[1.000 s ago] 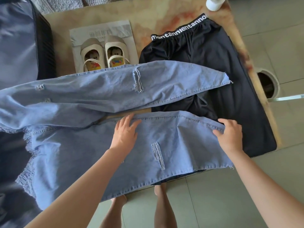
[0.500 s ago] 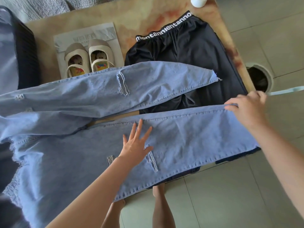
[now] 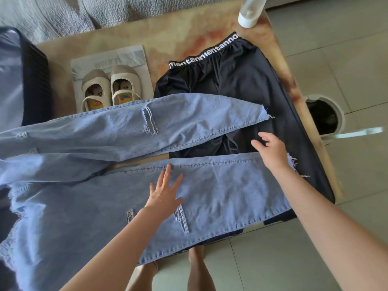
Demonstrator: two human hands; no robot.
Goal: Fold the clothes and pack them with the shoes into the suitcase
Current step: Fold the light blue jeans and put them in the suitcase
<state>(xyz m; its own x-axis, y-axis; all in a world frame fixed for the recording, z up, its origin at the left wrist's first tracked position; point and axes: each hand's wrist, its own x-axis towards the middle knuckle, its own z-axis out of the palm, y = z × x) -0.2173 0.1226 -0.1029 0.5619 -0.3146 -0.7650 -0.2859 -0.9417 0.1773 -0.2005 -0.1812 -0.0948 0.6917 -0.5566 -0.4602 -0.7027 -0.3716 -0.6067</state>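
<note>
Light blue ripped jeans (image 3: 88,196) lie spread across the table, both legs pointing right over black trousers (image 3: 237,80) with a white lettered waistband. My left hand (image 3: 165,192) presses flat on the near leg, fingers spread. My right hand (image 3: 270,150) hovers with relaxed fingers over the near leg's frayed hem, holding nothing. A pair of beige shoes (image 3: 109,89) stands on a grey paper sheet at the back. The dark suitcase (image 3: 27,80) lies open at the far left, partly under the jeans.
The marbled table (image 3: 178,28) ends at the right edge near a round bin (image 3: 323,116) on the tiled floor. A white bottle (image 3: 249,11) stands at the table's back right corner. A grey sofa runs along the back. My bare feet show below the table.
My right hand let go of the near leg's hem after pulling it out to the right, and now hovers open. My left hand stayed flat on the denim.
</note>
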